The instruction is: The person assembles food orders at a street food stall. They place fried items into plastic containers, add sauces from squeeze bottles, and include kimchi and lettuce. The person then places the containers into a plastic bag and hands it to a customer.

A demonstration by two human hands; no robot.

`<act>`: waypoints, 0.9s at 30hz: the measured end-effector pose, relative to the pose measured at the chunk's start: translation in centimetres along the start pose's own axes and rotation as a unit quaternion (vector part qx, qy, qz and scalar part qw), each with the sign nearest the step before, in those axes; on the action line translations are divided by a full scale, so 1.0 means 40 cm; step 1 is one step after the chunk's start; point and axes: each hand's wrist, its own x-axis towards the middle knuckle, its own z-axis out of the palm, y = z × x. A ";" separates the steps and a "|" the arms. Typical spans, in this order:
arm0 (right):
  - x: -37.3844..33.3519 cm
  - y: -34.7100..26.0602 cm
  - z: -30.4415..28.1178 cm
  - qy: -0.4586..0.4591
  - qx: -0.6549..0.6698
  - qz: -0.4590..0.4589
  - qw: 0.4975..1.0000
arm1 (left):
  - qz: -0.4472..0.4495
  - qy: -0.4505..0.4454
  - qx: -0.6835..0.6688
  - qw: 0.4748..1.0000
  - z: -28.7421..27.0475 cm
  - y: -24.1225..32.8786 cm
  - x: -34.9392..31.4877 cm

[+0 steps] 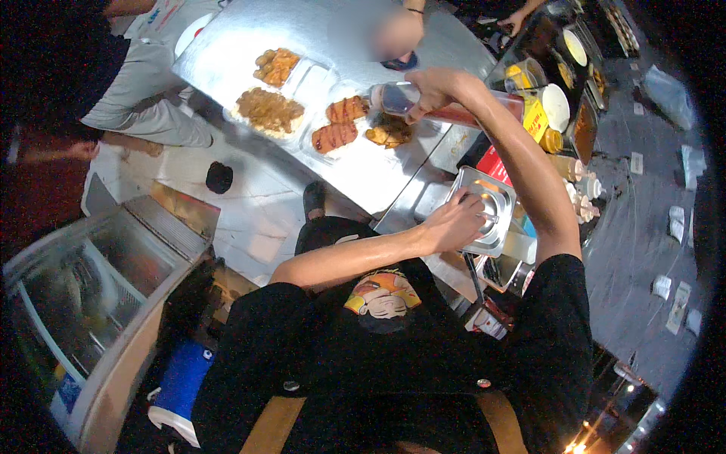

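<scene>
My right hand [428, 92] is wrapped around a clear plastic bottle [399, 98], tilted nearly level over the food. A reddish see-through part [491, 108] shows behind my forearm; I cannot tell if it belongs to the same bottle. Below its front end lie two sauce-striped cutlets [335, 137] and some browned fried pieces [390, 132] in a white takeout box. My left hand [456, 221] pinches the middle of a steel pan lid [495, 198] on the counter. Farther left, brown saucy meat [268, 111] and orange-brown pieces [277, 66] fill another box.
Squeeze bottles [587, 185] and a yellow sign [535, 126] line the right side. A person's hand [398, 34] is across the steel table [227, 45]. Another person in light trousers [144, 94] stands left. A glass-topped freezer [98, 295] is at lower left.
</scene>
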 end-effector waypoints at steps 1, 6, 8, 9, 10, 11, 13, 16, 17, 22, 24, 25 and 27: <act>-0.009 0.005 -0.009 -0.014 0.009 0.008 1.000 | -0.001 0.001 -0.006 1.000 0.001 -0.002 -0.003; -0.173 0.061 0.019 0.044 0.116 0.002 0.992 | -0.015 -0.170 0.032 0.985 -0.005 0.000 0.011; -0.285 0.078 0.004 0.099 0.160 -0.001 0.982 | 0.007 -0.061 -0.016 0.998 0.014 -0.012 0.012; -0.363 0.081 -0.013 0.129 0.210 -0.011 0.969 | 0.000 -0.063 -0.020 0.998 0.010 -0.011 0.016; -0.435 0.081 -0.034 0.163 0.257 -0.027 0.952 | -0.008 -0.065 -0.018 0.998 -0.003 -0.015 0.027; -0.518 0.093 -0.033 0.218 0.258 -0.018 0.941 | -0.008 -0.105 0.009 0.994 -0.010 -0.014 0.042; -0.663 0.103 -0.014 0.392 0.260 -0.046 0.881 | -0.021 -0.113 0.019 0.993 -0.002 -0.020 0.063; -0.901 0.192 0.106 0.458 0.346 0.067 0.816 | 0.022 -0.169 0.026 0.985 -0.026 -0.045 0.081; -0.997 0.202 0.149 0.443 0.428 0.072 0.785 | 0.047 -0.167 -0.012 0.985 -0.025 -0.039 0.089; -1.141 0.145 0.230 0.711 0.357 0.001 0.606 | 0.030 -0.237 -0.036 0.970 -0.102 -0.053 0.092; -1.206 0.156 0.250 0.775 0.328 0.020 0.539 | 0.032 -0.223 -0.035 0.974 -0.107 -0.051 0.094; -1.243 0.159 0.251 0.805 0.314 0.017 0.503 | 0.034 -0.227 -0.037 0.973 -0.093 -0.044 0.101; -1.305 0.217 0.291 0.847 0.292 0.038 0.442 | 0.025 -0.244 -0.023 0.969 -0.082 -0.026 0.119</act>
